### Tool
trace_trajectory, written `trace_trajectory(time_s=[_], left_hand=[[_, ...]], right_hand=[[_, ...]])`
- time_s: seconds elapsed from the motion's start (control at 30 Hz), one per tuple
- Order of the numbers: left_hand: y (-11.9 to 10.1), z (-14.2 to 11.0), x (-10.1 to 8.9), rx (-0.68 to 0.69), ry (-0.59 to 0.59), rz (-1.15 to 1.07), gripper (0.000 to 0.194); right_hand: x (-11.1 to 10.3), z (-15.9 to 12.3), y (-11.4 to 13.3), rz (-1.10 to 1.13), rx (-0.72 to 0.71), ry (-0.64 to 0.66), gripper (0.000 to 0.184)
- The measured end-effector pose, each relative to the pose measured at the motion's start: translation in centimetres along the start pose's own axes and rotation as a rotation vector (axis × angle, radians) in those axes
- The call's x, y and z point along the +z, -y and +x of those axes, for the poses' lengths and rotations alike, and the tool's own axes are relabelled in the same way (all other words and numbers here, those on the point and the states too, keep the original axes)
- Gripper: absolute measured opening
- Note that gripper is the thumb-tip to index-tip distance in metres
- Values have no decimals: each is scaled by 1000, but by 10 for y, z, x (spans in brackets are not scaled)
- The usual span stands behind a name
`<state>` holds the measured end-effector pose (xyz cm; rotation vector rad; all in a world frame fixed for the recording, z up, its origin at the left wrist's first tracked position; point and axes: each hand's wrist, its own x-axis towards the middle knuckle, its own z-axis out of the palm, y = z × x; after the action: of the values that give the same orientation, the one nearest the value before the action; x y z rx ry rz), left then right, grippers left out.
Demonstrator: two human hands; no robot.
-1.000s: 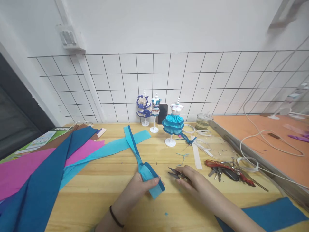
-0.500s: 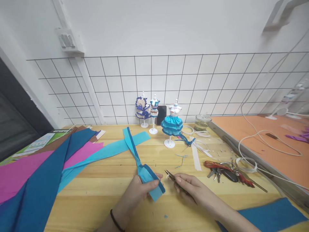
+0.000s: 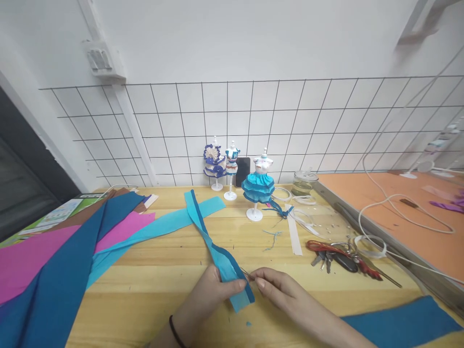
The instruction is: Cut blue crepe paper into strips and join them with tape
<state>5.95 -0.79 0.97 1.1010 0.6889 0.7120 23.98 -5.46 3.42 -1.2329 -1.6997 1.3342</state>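
Observation:
My left hand point(image 3: 219, 290) is closed on a light blue crepe paper strip point(image 3: 226, 266) with a dark blue edge, thumb on top near its near end. The strip's far part runs up the table and lies over another light blue strip point(image 3: 163, 222). My right hand point(image 3: 277, 290) is closed on a pair of thread snips point(image 3: 247, 274), whose thin blades reach the strip's dark edge; the fingers cover the handles. Beyond the hands stands a small white dress form point(image 3: 261, 164) in a ruffled blue paper skirt point(image 3: 258, 187).
Pink paper point(image 3: 39, 246) and dark blue paper point(image 3: 72, 270) lie at left, with a dark blue piece point(image 3: 406, 324) at right. Keys point(image 3: 344, 261), white tape point(image 3: 295, 232), a glass jar point(image 3: 304, 182) and two more dress forms point(image 3: 231, 166) stand or lie further back.
The snips turned and moved left and down to the strip's edge, their blades coming together. My left hand shifted slightly, and the strip's near end straightened and lowered.

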Motion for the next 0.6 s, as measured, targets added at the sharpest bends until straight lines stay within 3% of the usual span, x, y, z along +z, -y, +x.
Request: trace_trajectory(time_s=[0.1,0.3,0.6], left_hand=[[-3,-2,2,7,-4,7,30],[-5,-3,2,-49,-52,15,33],[-2,-5,5,-91,39,163,34]], right_hand=[[0,2,-4,53,14,-9,35],[-4,9,-22,141,71,-196,37],[15,11,-9,142,-45,-263,12]])
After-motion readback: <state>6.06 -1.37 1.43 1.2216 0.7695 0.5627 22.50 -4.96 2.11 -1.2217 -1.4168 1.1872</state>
